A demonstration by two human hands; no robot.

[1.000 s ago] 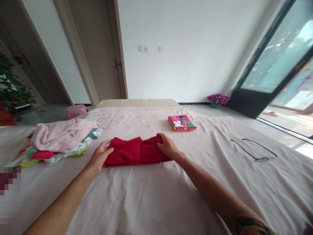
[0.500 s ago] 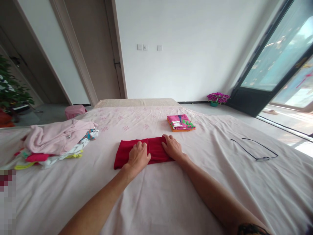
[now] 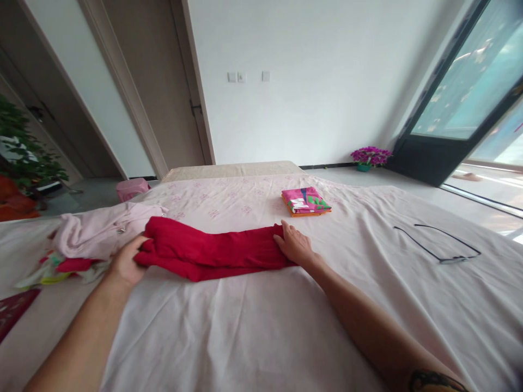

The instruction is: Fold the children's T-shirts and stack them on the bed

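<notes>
A red garment (image 3: pixel 220 251) lies in a long folded strip across the bed in front of me. My left hand (image 3: pixel 129 262) is closed around its left end, which is lifted off the sheet and bunched. At the other end, my right hand (image 3: pixel 297 245) holds the edge, thumb on the cloth and fingers along the far side. The garment's exact kind cannot be made out. Just beyond my right hand sits a folded stack of pink and orange clothes (image 3: pixel 306 201) with a colourful print.
A loose pile of clothes (image 3: pixel 93 234) lies to the left, close to my left forearm. Eyeglasses (image 3: pixel 443 253) rest on the pale sheet (image 3: pixel 351 239) at the right. A dark red object (image 3: pixel 18 310) shows at the left edge. Purple flowers (image 3: pixel 371 156) stand on the floor.
My left hand has moved left from the middle of the garment, drawing a folded layer out, so the strip is longer. My right hand stays at the right end.
</notes>
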